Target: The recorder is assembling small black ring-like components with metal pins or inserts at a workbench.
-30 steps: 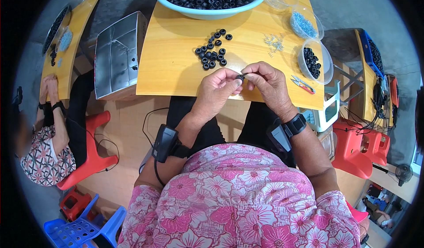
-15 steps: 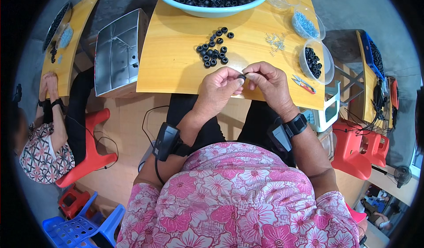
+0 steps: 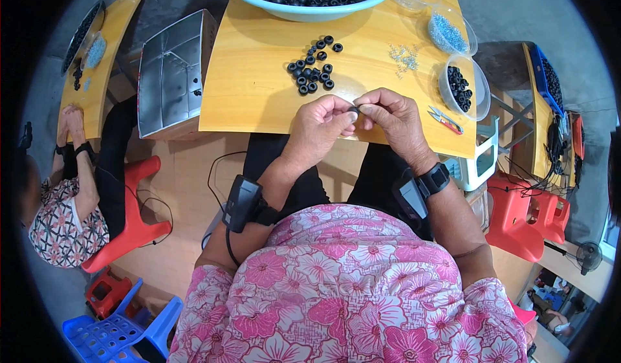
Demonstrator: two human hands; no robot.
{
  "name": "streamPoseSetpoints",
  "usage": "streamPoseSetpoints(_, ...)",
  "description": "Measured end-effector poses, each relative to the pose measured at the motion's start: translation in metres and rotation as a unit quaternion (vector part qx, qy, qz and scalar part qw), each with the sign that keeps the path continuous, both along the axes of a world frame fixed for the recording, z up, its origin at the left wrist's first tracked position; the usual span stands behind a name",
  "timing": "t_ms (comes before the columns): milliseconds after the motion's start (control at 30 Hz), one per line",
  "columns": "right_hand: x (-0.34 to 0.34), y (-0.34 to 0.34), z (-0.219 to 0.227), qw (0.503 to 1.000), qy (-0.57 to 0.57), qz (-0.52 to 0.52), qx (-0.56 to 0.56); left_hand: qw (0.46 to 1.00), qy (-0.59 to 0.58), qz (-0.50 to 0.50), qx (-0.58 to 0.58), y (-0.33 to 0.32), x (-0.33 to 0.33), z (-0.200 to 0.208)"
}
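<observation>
Over the near edge of the yellow wooden table [image 3: 246,107], both my hands meet at the fingertips. My left hand [image 3: 321,125] pinches a small black ring-shaped part [image 3: 354,109], mostly covered by the fingers. Thumb and forefinger of my right hand [image 3: 392,118] close on the same part from the other side. Just beyond my left hand lies a loose group of black ring-shaped parts [image 3: 312,74]. Small clear-blue pieces [image 3: 404,57] are scattered on the tabletop farther right. Red-handled snips [image 3: 446,120] rest near the right edge.
A light-blue basin [image 3: 310,15] heaped with black parts stands at the far side. Two clear tubs, one with blue pieces [image 3: 447,34], one with black parts [image 3: 459,90], line the right edge. A foil-lined box [image 3: 171,75] adjoins the left edge. Another person [image 3: 68,214] sits at a left table.
Both hands stay at nearly the same place, fingertips shifting slightly around the small black part. The view has tilted a little; nothing else has visibly moved.
</observation>
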State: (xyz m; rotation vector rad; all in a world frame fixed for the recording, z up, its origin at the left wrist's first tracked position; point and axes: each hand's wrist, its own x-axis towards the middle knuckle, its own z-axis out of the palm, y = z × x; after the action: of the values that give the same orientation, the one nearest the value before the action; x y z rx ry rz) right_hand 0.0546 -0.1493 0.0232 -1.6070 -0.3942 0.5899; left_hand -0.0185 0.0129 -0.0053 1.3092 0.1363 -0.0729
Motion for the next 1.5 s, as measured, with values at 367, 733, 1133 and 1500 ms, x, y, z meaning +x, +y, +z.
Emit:
streamPoseSetpoints(367,-0.009,0.004,-0.012,0.998,0.033,-0.041,0.037,1.0,-0.005,-0.012,-0.004,0.002,0.001,-0.006)
streamPoseSetpoints(733,-0.027,0.013,-0.022,0.981,-0.145,-0.127,-0.002,0.999,0.013,-0.018,-0.035,0.003,0.003,0.002)
streamPoseSetpoints(1133,-0.028,0.013,-0.016,0.99,-0.017,-0.133,0.05,0.999,0.019,-0.002,-0.047,0.003,0.004,-0.003)
streamPoseSetpoints(1500,-0.014,0.005,-0.011,0.987,0.124,-0.082,0.06,0.999,0.022,-0.025,-0.033,0.005,0.005,-0.004)
